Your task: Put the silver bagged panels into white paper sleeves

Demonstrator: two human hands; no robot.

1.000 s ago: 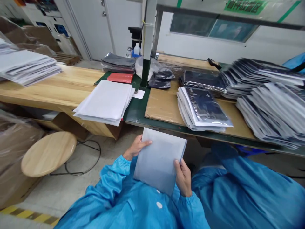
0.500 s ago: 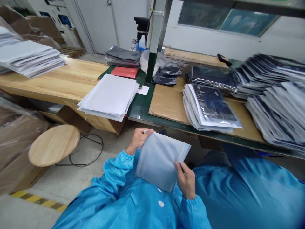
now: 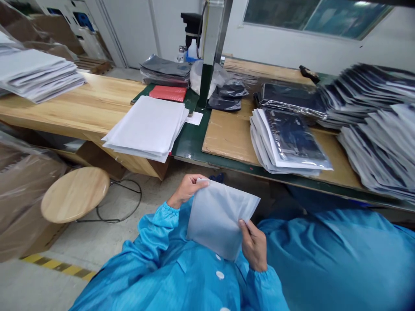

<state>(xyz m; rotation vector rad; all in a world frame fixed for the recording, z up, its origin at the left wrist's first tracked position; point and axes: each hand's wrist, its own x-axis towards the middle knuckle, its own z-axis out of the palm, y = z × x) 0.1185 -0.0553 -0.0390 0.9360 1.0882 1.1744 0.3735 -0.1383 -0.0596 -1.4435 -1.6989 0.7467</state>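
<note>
Frosted white pouch (image 3: 223, 218) is held tilted over the blue smock (image 3: 168, 272), its upper corner pinched by the left hand (image 3: 187, 190), its right edge gripped by the right hand (image 3: 253, 246), just below the green-edged workbench (image 3: 191, 149).

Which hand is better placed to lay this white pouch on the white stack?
Probably the left hand: it holds the white pouch by its upper edge, closer to the white stack, while the right hand sits lower and farther away.
</note>
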